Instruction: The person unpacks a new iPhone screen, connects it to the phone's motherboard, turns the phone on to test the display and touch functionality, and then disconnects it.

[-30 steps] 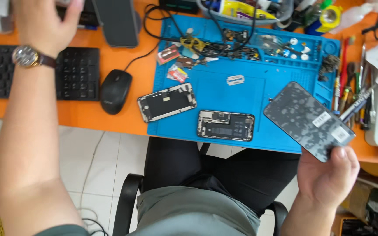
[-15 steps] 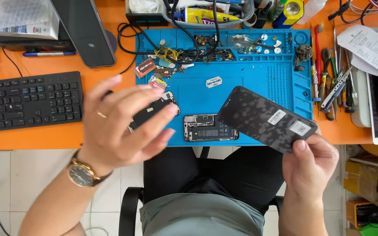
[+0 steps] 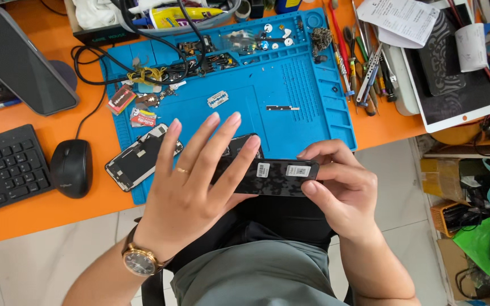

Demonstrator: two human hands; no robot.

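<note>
My right hand grips the right end of a dark patterned phone panel with two white stickers, held level over my lap at the desk's front edge. My left hand, with a ring and a wristwatch, lies over the panel's left end with its fingers straight and spread. Those fingers reach over an opened phone body on the blue repair mat, hiding most of it. A detached phone display lies on the mat's front left corner.
A black mouse and keyboard sit at the left, a dark tablet behind them. Screwdrivers and tweezers lie right of the mat, next to a white tablet and a paper slip. Cables and small parts crowd the mat's back.
My right hand brought the panel in from the right, down to my lap. My left hand moved right, from above the display to the panel's left end.
</note>
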